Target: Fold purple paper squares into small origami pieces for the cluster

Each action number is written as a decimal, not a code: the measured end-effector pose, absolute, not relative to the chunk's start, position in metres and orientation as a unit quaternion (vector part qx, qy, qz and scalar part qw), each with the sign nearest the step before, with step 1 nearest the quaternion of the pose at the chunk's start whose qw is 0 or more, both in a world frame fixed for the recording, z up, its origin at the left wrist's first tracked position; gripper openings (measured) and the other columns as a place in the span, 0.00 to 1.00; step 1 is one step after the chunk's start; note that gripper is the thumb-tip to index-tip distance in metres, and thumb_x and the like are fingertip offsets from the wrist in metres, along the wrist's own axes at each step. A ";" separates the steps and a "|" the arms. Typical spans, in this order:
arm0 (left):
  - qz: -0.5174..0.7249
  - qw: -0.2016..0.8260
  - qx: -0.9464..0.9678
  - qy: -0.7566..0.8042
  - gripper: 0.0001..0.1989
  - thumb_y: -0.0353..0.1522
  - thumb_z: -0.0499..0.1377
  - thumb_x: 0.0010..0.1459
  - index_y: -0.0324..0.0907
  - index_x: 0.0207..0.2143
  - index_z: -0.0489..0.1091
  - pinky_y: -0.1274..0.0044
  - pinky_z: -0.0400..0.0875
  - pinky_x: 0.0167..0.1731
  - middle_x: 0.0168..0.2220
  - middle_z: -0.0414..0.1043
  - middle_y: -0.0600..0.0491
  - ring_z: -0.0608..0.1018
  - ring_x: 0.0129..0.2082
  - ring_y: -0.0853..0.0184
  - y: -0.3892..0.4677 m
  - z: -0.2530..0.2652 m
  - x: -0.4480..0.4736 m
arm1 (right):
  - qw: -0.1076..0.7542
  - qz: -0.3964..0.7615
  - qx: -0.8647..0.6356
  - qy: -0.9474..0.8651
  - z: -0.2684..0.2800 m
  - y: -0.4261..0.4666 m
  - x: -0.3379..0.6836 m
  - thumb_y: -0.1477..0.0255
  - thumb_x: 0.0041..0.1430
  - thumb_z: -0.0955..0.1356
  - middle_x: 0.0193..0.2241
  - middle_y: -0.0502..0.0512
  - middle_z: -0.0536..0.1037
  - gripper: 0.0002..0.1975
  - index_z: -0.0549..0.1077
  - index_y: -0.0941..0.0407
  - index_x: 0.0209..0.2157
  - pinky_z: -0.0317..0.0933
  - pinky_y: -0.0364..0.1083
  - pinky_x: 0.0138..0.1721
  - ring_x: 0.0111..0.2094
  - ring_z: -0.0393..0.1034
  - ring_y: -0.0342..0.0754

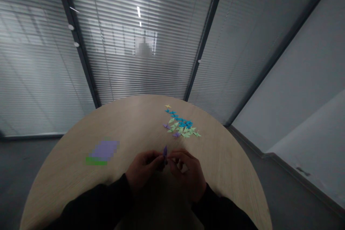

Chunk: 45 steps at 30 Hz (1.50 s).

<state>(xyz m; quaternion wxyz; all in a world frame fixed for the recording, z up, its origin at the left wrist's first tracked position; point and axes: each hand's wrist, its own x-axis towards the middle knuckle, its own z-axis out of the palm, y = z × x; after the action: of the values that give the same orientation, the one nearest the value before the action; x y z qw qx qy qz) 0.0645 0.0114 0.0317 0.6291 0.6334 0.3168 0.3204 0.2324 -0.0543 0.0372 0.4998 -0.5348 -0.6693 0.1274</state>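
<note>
A small purple folded paper [165, 150] stands narrow and upright between my fingertips, low over the near part of the table. My left hand [144, 168] pinches it from the left. From the right, my right hand [188, 172] brings its thumb and fingertips together at the paper's lower right edge. My fingers hide the lower part of the paper. Beyond my hands lie several small folded paper cranes: blue ones [185, 123], pale green ones [185, 132], purple ones [176, 134] and a yellow one [168, 106] at the far end.
On the left of the round wooden table [129, 122] lies a blurred-out purple and green flat patch [104, 151]. Past the far edge stand glass panels with blinds [145, 75] in dark frames. A white wall [304, 115] rises on the right.
</note>
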 end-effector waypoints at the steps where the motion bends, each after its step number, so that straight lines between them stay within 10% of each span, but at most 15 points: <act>1: 0.322 0.624 0.635 0.321 0.20 0.47 0.60 0.55 0.37 0.32 0.74 0.75 0.68 0.32 0.26 0.75 0.52 0.75 0.28 0.67 0.011 0.031 0.065 | 0.506 0.154 -0.548 -0.647 0.036 -0.054 0.232 0.74 0.57 0.67 0.33 0.53 0.78 0.06 0.76 0.55 0.37 0.63 0.41 0.24 0.26 0.69 0.43; 11: 0.365 0.466 0.721 0.360 0.13 0.42 0.60 0.57 0.42 0.34 0.78 0.75 0.70 0.33 0.33 0.78 0.49 0.78 0.33 0.63 0.007 0.029 0.065 | 0.504 0.247 -0.579 -0.591 0.032 -0.053 0.232 0.67 0.57 0.70 0.25 0.52 0.79 0.07 0.78 0.56 0.31 0.63 0.42 0.27 0.25 0.71 0.44; 45: 0.434 0.512 0.668 0.321 0.04 0.32 0.60 0.54 0.41 0.32 0.68 0.74 0.74 0.32 0.29 0.75 0.53 0.79 0.30 0.66 -0.003 0.035 0.068 | 0.595 0.359 -0.527 -0.490 0.031 -0.054 0.213 0.65 0.53 0.71 0.26 0.50 0.76 0.10 0.68 0.55 0.31 0.69 0.45 0.31 0.29 0.75 0.47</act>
<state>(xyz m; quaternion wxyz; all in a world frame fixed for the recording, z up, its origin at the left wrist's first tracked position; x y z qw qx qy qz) 0.0684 -0.0028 0.0352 0.5122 0.6677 0.3211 0.4344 0.2131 -0.0537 0.0312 0.5946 -0.5265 -0.4904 0.3588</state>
